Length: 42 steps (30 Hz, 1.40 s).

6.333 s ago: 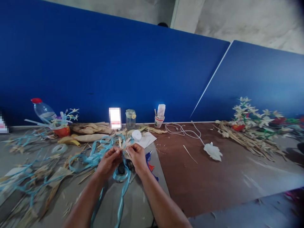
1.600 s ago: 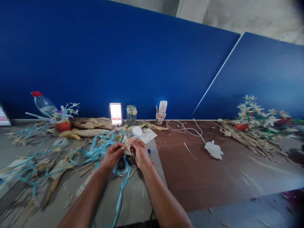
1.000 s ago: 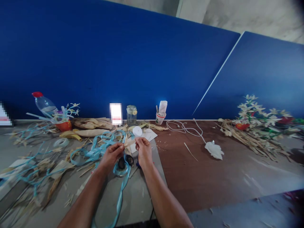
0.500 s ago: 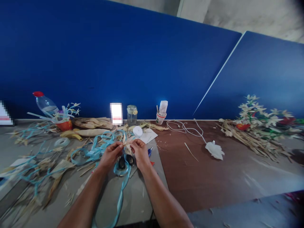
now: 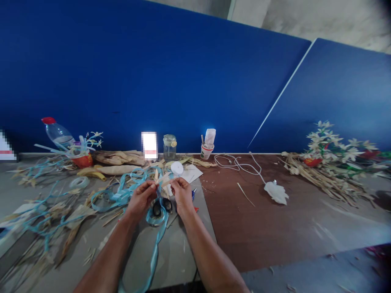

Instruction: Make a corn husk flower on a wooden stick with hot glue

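My left hand (image 5: 143, 196) pinches the base of a small pale dried-husk flower (image 5: 157, 177), whose petals point up. My right hand (image 5: 181, 193) is closed on a pale husk strip (image 5: 165, 178) that stretches across to the flower; whether the two are joined I cannot tell. Just below my hands lie scissors (image 5: 166, 205) with black handles. A light blue ribbon (image 5: 155, 248) curls round them and runs down towards the table's front edge. More blue ribbon (image 5: 124, 191) lies looped left of my left hand. Behind my right hand is a white roll (image 5: 176, 168).
At left are blue-wrapped stems (image 5: 45, 228), a tape ring (image 5: 78, 182), a red cup (image 5: 82, 160) and a tilted bottle (image 5: 59, 133). A glass jar (image 5: 170, 148) and paper cup (image 5: 207, 151) stand by the blue partition (image 5: 183, 81). Rightward lie a white cable (image 5: 241, 165) and husk flowers (image 5: 328, 142).
My hands have drawn slightly apart, the right one moving rightward. A petal now stands upright above my left fingers, and the strip between my hands shows more plainly.
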{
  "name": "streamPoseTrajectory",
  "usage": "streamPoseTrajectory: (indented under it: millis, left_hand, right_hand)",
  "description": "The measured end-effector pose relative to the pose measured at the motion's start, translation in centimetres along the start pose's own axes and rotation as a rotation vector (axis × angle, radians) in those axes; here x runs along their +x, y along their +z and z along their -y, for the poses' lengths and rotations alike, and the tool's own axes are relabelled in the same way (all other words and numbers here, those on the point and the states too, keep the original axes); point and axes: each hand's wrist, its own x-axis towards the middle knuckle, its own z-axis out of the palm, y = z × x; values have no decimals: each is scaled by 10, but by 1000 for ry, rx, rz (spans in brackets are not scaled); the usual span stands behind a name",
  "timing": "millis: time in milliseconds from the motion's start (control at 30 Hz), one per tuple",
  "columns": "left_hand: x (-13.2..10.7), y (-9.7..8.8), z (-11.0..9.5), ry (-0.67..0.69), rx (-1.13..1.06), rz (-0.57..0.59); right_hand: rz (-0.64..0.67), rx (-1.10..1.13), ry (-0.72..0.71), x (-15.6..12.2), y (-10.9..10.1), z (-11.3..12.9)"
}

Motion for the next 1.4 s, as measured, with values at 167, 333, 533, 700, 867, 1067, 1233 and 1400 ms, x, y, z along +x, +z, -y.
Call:
streamPoseTrajectory:
  millis: [167, 333, 533, 700, 867, 1067, 1233, 1400]
  left_hand:
    - [-3, 3, -5, -37, -37, -20]
    - [-3, 5, -4, -31, -65, 62]
    - [-4, 4, -4, -76, -102, 130]
    - [-4, 3, -5, -91, -136, 158]
    - [-3, 3, -5, -103, -174, 182]
    - [-2, 2, -3, -115, -188, 196]
    - [-1, 2, -1, -110, -165, 199]
    - [-4, 5, -3, -100, -138, 158]
  right_hand:
    - [16, -75, -14, 1, -1, -3]
    - [33, 11, 30, -1, 2, 0]
    - [29, 59, 22, -1, 2, 0]
    - [27, 95, 23, -1, 3, 3]
    - [42, 100, -1, -2, 3, 3]
    - [38, 87, -5, -2, 2, 0]
    - [41, 86, -3, -1, 2, 0]
    - [37, 91, -5, -1, 2, 0]
